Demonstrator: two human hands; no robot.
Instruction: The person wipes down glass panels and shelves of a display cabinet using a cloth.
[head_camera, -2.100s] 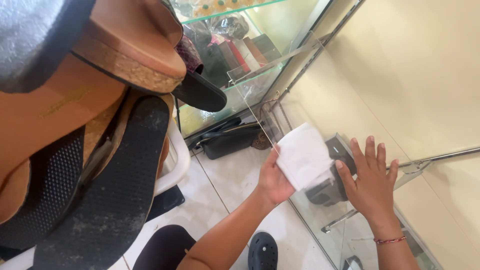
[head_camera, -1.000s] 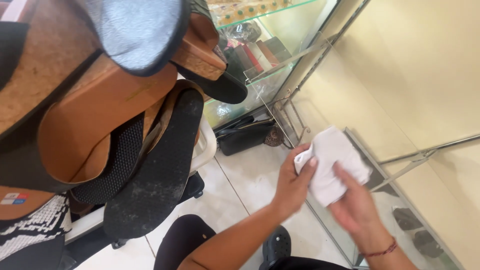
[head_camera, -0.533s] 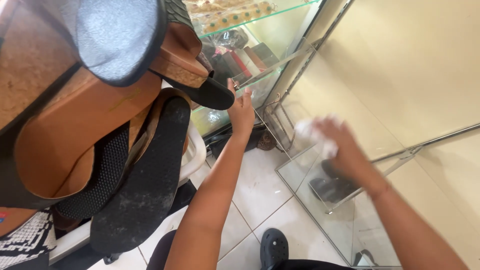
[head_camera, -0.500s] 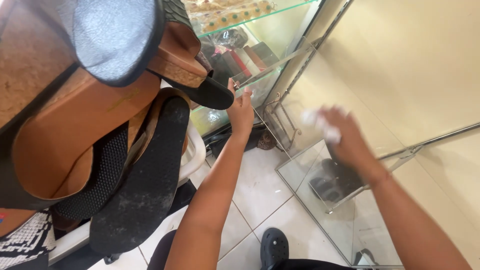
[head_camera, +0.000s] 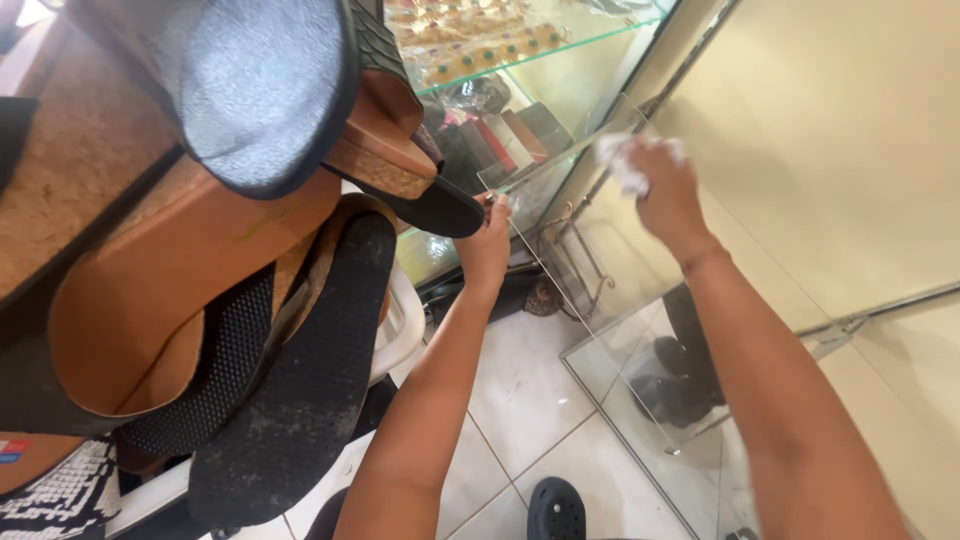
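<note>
My right hand (head_camera: 665, 190) is clenched around a crumpled white tissue (head_camera: 622, 160), pressing it against the glass pane (head_camera: 600, 250). My left hand (head_camera: 487, 245) grips the pane's edge.

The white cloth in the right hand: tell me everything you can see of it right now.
The white cloth is small, soft and crumpled into a wad, like tissue or thin rag. Most of it is hidden inside the right hand, with only creased white folds showing at the fingers' left and top. The hand presses it against the upper part of the clear glass panel of the display case. The left hand steadies the panel's left edge and does not touch the cloth.
</note>
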